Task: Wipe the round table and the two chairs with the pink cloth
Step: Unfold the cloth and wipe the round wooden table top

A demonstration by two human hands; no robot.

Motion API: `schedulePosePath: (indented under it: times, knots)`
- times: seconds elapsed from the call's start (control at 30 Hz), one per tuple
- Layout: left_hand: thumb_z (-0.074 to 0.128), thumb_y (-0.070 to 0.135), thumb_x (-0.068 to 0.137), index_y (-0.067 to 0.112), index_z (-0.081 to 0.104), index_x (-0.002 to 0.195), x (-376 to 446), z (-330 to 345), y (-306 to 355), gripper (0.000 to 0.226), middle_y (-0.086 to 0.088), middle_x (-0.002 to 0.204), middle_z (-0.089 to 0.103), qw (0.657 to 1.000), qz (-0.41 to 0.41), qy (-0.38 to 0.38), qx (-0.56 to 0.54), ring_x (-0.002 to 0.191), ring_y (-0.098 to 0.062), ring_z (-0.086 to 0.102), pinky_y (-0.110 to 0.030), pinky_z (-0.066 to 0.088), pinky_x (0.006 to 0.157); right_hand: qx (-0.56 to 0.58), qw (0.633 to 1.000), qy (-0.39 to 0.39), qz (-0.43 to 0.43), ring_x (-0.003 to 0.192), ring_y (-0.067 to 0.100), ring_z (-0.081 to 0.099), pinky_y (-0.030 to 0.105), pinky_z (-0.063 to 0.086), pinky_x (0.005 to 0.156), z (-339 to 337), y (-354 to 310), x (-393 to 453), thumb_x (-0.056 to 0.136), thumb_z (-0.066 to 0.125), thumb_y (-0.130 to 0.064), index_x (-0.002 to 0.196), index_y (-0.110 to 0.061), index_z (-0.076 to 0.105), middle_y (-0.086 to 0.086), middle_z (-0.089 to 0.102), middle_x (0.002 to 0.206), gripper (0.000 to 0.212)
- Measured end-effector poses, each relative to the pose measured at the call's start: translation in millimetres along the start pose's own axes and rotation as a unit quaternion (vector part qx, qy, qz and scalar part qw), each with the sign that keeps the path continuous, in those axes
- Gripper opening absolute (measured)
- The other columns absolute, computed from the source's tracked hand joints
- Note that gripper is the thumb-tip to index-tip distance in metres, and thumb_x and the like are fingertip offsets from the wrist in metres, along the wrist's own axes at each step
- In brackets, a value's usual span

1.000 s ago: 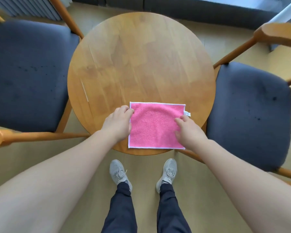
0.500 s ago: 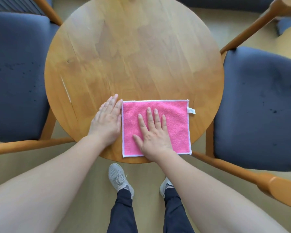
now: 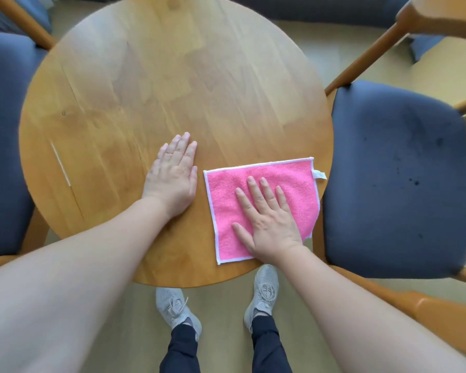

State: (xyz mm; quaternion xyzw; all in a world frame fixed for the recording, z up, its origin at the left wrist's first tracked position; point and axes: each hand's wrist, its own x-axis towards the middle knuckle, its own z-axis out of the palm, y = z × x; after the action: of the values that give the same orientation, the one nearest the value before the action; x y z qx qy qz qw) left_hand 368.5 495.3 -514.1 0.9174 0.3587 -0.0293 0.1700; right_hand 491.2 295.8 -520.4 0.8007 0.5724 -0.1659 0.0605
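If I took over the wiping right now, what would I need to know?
Right hand: flat and open, pressing the pink cloth onto the near right part of the round table.
Left hand: flat and open on bare wood beside the cloth, not touching it.
Done: cloth spread out, wiping barely begun.
Left: most of the tabletop, then the left chair and the right chair.

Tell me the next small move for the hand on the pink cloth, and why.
Probably sweep the right hand and pink cloth away across the round table: the cloth lies flat at the near right edge, and the far top is bare. The left hand rests flat beside it.
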Motion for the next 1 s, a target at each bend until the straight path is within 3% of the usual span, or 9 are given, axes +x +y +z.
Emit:
schedulePosePath:
  times: [0.2,0.47,0.57,0.8,1.0]
  knots:
    - [0.037,0.026,0.097,0.010,0.023,0.150,23.6,2.3,2.3,0.057,-0.005,0.159,0.012,0.999,-0.025,0.022,0.022,0.147,-0.017,0.007,-0.032,-0.004,0.118,-0.008,0.997,0.000,0.071,0.141,0.016,-0.030,0.042,-0.021,0.115,-12.8,58.4,28.6,0.090,0.005,-0.067,0.145,-0.036,-0.020,-0.005,-0.025,0.155,0.068]
    - [0.033,0.028,0.094,0.015,0.022,0.150,55.1,2.7,-2.8,0.059,-0.001,0.160,0.012,0.987,-0.139,0.077,0.005,0.147,-0.015,0.006,-0.032,-0.004,0.118,0.014,0.988,0.011,0.155,0.146,0.023,-0.021,0.050,-0.016,0.115,-31.1,102.9,69.0,0.086,0.003,-0.069,0.151,-0.033,-0.010,0.001,-0.017,0.160,0.075]
    - [0.030,0.029,0.094,0.014,0.018,0.151,57.0,3.8,-2.8,0.060,-0.002,0.160,0.008,0.989,-0.135,0.062,0.027,0.147,-0.016,0.003,-0.033,-0.006,0.117,0.017,0.984,0.009,0.176,0.145,0.025,-0.024,0.054,-0.016,0.113,-34.5,106.2,80.2,0.087,0.002,-0.069,0.151,-0.034,-0.012,0.000,-0.020,0.159,0.074]
    - [0.031,0.026,0.094,0.012,0.019,0.151,51.4,4.5,-4.0,0.059,-0.003,0.160,0.010,0.990,-0.127,0.057,0.028,0.147,-0.015,0.005,-0.033,-0.003,0.119,0.027,0.975,0.012,0.219,0.145,0.034,-0.020,0.058,-0.011,0.115,-31.6,82.2,81.0,0.087,0.001,-0.067,0.151,-0.027,-0.013,0.008,-0.017,0.160,0.076]
    - [0.035,0.022,0.092,0.011,0.026,0.149,52.8,1.7,-1.3,0.059,-0.005,0.159,0.016,0.990,-0.125,0.067,0.006,0.146,-0.017,0.011,-0.033,0.000,0.119,0.034,0.989,0.006,0.145,0.142,0.033,-0.028,0.053,-0.019,0.113,-26.5,25.7,81.1,0.088,0.000,-0.063,0.145,-0.025,-0.020,0.009,-0.029,0.153,0.072]
